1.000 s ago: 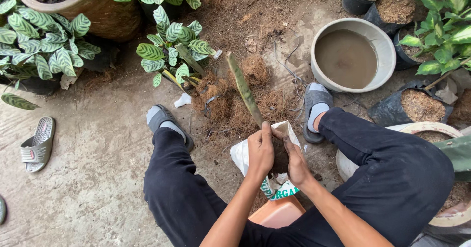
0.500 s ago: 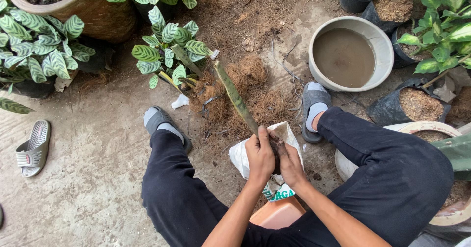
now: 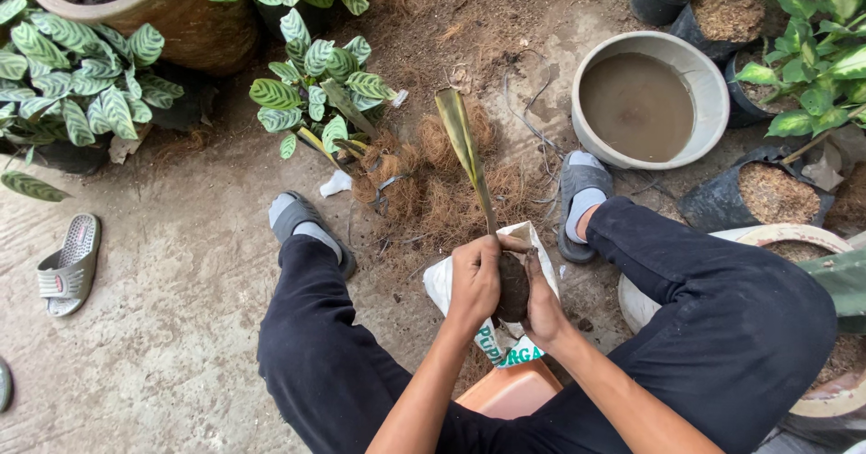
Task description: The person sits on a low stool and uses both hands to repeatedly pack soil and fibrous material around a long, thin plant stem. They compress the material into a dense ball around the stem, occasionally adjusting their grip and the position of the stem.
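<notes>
From my feed, both hands meet low in the centre. My left hand (image 3: 474, 278) is wrapped around a dark root ball (image 3: 514, 287), and my right hand (image 3: 544, 299) presses it from the other side, so the ball sits clamped between the 2 palms. A long yellow-green leaf (image 3: 462, 143) rises from the ball toward 12 o'clock, leaning slightly left. Directly under the hands lies a white plastic sack (image 3: 451, 283), and at 6 o'clock from them an orange pot (image 3: 510, 389) shows between my legs. At 12 o'clock from the hands a heap of brown coconut fibre (image 3: 433, 192) covers the ground. At 1 o'clock stands a grey basin (image 3: 713, 80) of muddy water. At 10 o'clock grows a striped-leaf plant (image 3: 316, 84). Far at 9 o'clock a grey sandal (image 3: 70, 265) lies alone on the concrete.
</notes>
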